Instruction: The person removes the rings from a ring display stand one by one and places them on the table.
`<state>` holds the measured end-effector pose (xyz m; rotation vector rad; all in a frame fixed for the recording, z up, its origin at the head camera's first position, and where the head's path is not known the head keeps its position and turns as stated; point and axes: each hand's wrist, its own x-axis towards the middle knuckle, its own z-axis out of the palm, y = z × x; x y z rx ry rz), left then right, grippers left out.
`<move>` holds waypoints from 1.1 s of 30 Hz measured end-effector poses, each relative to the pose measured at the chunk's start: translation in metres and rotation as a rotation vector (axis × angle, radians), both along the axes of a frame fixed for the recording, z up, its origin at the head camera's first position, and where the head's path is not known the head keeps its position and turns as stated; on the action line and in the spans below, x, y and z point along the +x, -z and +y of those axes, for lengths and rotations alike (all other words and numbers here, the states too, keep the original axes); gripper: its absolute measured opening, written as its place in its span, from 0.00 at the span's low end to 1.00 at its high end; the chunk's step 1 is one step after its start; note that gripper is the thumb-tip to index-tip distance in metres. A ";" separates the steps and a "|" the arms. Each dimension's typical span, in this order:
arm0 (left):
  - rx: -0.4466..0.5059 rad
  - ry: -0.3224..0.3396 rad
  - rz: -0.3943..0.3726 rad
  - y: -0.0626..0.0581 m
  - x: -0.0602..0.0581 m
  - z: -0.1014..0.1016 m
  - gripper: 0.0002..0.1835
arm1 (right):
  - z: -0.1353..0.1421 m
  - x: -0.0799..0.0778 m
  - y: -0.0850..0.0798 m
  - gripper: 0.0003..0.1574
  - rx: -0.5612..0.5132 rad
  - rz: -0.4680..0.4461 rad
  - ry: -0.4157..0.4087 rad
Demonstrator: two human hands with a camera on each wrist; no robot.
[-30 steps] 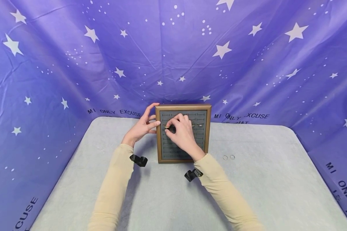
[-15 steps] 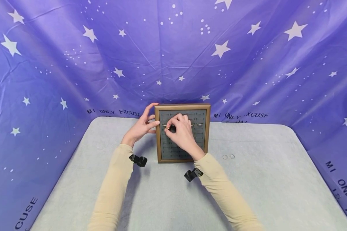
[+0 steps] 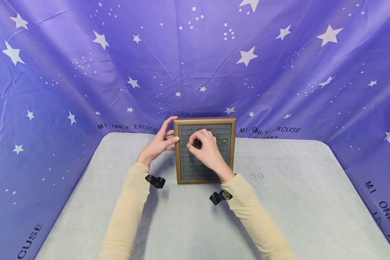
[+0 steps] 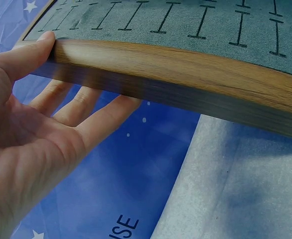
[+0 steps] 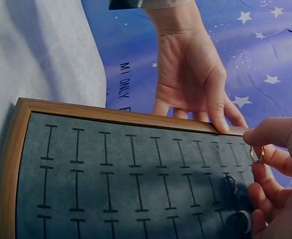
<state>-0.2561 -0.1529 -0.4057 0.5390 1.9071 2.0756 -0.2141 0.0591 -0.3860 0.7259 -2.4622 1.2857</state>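
A wood-framed ring display board (image 3: pixel 205 182) with a dark grey slotted pad stands upright on the table. My left hand (image 3: pixel 156 145) grips its left edge, thumb on the front of the frame and fingers behind, as the left wrist view shows. Between thumb and index finger, my right hand (image 3: pixel 208 150) pinches a gold ring (image 5: pixel 257 155), close over the pad's upper left slots. In the right wrist view, a thin ring (image 5: pixel 232 183) and a wider silver ring (image 5: pixel 244 221) sit in slots beside my right fingers. Another ring (image 3: pixel 223 141) sits at the row's right end.
Two loose rings, a plain one (image 3: pixel 252 177) and a second one (image 3: pixel 260 176), lie on the pale grey table (image 3: pixel 299 209) right of the board. A purple star-print curtain (image 3: pixel 169 54) surrounds the table at the back and sides.
My right hand has shifted slightly right across the board, still pinching the gold ring. The left hand keeps its grip on the frame, and the loose rings have not moved.
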 end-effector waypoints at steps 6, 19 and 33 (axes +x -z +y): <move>-0.013 -0.002 0.004 0.000 0.000 0.000 0.40 | 0.005 0.003 -0.003 0.07 -0.007 -0.010 0.005; -0.008 -0.004 0.010 0.000 0.001 0.001 0.40 | 0.017 0.013 -0.001 0.06 -0.049 -0.026 0.009; -0.016 -0.018 0.009 0.000 0.002 0.001 0.40 | 0.036 0.023 0.010 0.05 -0.069 -0.031 0.027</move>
